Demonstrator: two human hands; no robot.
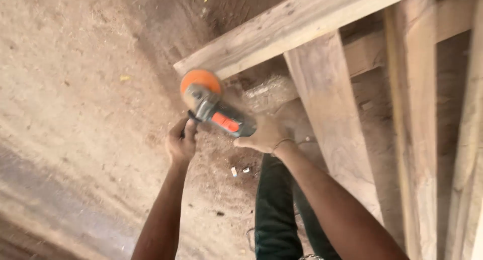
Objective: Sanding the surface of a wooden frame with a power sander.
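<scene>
Tool: we see an angle grinder [217, 110], grey body with an orange-red patch on its side and an orange disc [200, 81] at the front end. It sits in the middle of the view, tilted, disc end up and to the left.
Disc position: the orange disc lies right at the near end of a pale wooden beam [282, 31], at its lower edge; we cannot tell whether it touches the wood.
Left hand: our left hand [181, 142] is below and left of the grinder, fingers curled tight around a dark side handle just under the head.
Right hand: our right hand [266, 134] is at the rear of the grinder body, fingers wrapped under it and pressed together; the tips are hidden and blurred by dust. A thin bracelet [282, 143] circles that wrist.
Frame: the beam runs up to the right; a broad plank [337, 124] and further slats [415, 119] branch down from it, side by side with gaps between.
Dust: a pale haze hangs between the grinder and the plank.
Ground: sawdust-covered floor [75, 104] fills the left half; small white scraps [239, 171] lie below the hands.
Leg: dark green trousers [274, 209] show between our forearms.
</scene>
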